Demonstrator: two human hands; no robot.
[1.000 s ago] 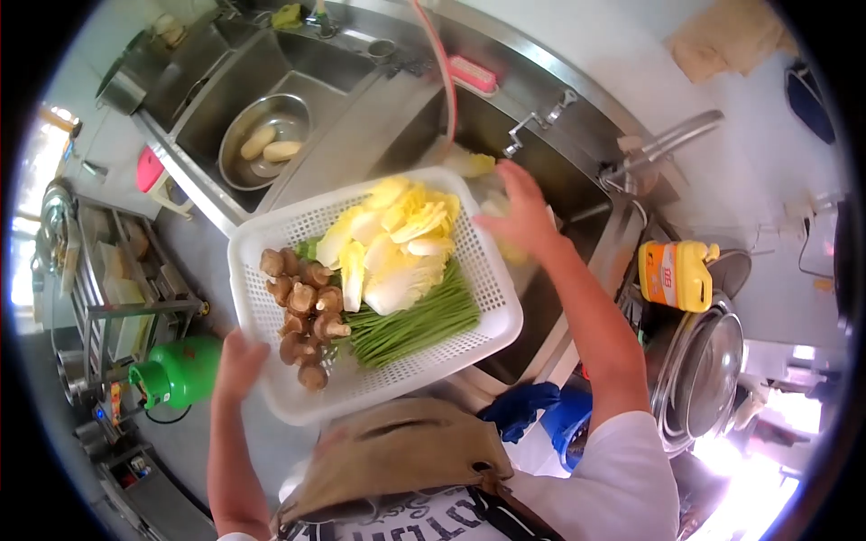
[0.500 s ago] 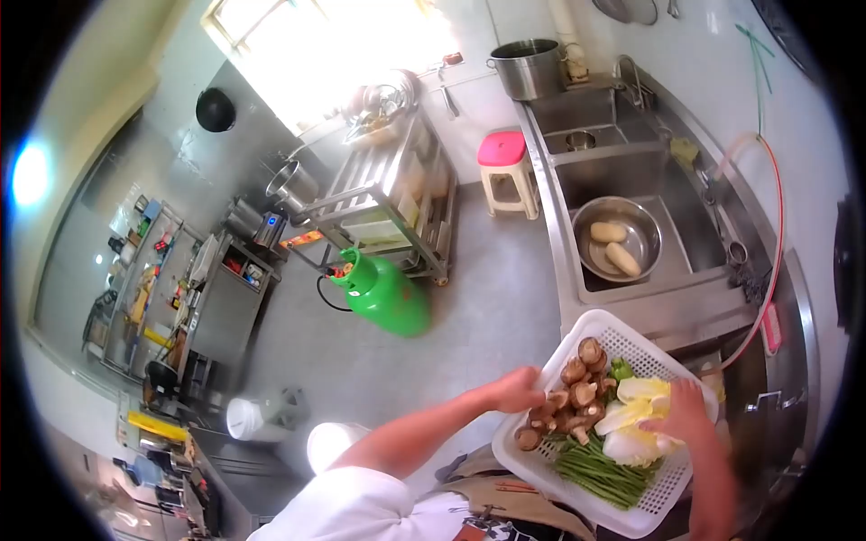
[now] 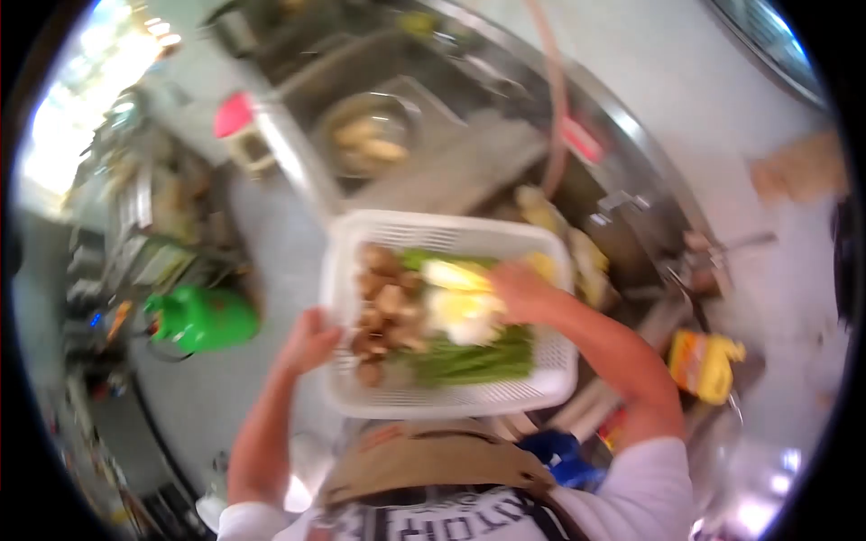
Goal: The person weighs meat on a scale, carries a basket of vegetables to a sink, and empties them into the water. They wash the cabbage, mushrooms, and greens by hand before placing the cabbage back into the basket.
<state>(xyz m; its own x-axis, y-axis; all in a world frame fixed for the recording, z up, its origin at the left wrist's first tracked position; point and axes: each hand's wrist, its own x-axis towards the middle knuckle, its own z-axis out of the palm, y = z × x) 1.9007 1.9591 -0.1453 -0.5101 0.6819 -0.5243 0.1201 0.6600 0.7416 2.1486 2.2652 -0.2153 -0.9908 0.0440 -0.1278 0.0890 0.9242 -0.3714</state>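
A white perforated plastic basket point(image 3: 451, 406) is held in front of my body. My left hand point(image 3: 313, 341) grips its left rim, with the thumb near the edge. Inside on the left are brown shiitake mushrooms point(image 3: 388, 307). Pale napa cabbage pieces point(image 3: 465, 311) sit in the middle, with long green beans point(image 3: 474, 359) below them and some leafy greens point(image 3: 424, 259) behind. My right hand point(image 3: 523, 293) reaches over the right side of the basket and is closed on the cabbage; its fingertips are blurred.
Beyond the basket is a steel sink point(image 3: 307, 77) holding a metal bowl point(image 3: 338, 167) with peeled potatoes point(image 3: 370, 142). A green gas cylinder point(image 3: 207, 317) stands on the floor at left, a pink-topped stool point(image 3: 234, 115) farther back. A yellow jug point(image 3: 705, 365) is at right.
My view and body have swung to the right, so sink, stool and cylinder sit farther left. The basket has turned with me, held level before my chest. Both hands keep their places on it.
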